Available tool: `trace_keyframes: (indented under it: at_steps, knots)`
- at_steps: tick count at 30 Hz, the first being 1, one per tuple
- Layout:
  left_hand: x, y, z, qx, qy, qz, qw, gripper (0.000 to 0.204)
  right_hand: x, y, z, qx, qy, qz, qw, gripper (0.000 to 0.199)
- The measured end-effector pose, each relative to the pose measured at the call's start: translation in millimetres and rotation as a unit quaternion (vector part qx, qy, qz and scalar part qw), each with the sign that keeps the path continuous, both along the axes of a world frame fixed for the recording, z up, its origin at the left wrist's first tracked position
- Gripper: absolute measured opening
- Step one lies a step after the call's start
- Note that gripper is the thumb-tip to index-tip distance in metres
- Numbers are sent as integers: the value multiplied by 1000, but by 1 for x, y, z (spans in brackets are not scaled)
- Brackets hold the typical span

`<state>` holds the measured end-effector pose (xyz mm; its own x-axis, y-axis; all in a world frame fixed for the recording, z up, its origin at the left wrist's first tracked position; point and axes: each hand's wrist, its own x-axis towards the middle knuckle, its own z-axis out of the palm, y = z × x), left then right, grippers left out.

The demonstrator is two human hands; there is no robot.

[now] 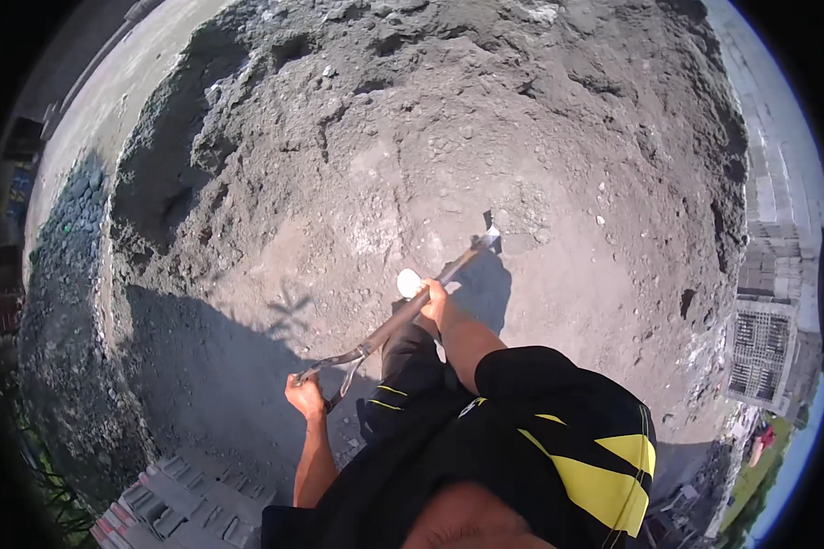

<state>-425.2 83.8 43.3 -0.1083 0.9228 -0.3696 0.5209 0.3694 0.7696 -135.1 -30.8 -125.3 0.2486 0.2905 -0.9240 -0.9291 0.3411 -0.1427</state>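
Observation:
A long-handled shovel [389,330] slants across in front of my legs, from lower left to upper right. My left hand [306,395] is closed around the forked grip at its upper end. Farther down, my right hand [434,300] wraps around the shaft. The shovel's bright metal end [492,236] is at the grey sandy material [568,274]; how much of the blade is buried I cannot tell. Beside my right hand shows a white rounded thing [408,284], which looks like the toe of a shoe.
A rough bank of grey sandy material [485,82] rises ahead and curves around both sides. Darker gravel [69,238] lies at the far left. Stacked blocks stand at lower left [178,508] and a block stack [760,352] at right. Another person [762,441] is at the far right.

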Motion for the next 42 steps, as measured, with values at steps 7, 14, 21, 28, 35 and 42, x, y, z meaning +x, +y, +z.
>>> trace_keyframes:
  at_steps: [7, 14, 21, 28, 35, 42]
  knots:
    - [83, -22, -22, 42, 24, -372, 927, 15, -26, -194, 7, 40, -58, -294, 953, 15]
    - [173, -224, -24, 33, -47, -680, 731, 22, -162, -467, 66, -60, -196, -549, 810, 16]
    - [149, -496, 173, 53, -592, -799, 89, 21, -429, -703, 199, -138, -501, -683, 514, 16]
    - [144, -464, 200, 24, -462, -884, 69, 36, -421, -728, 222, -464, -445, -612, 461, 18]
    - [113, -253, 140, -101, -235, -751, 608, 35, -159, -520, 89, -30, -84, -428, 899, 24]
    - [-5, -189, 196, -189, -279, -133, 932, 21, -68, -180, 55, 113, 9, 153, 982, 11]
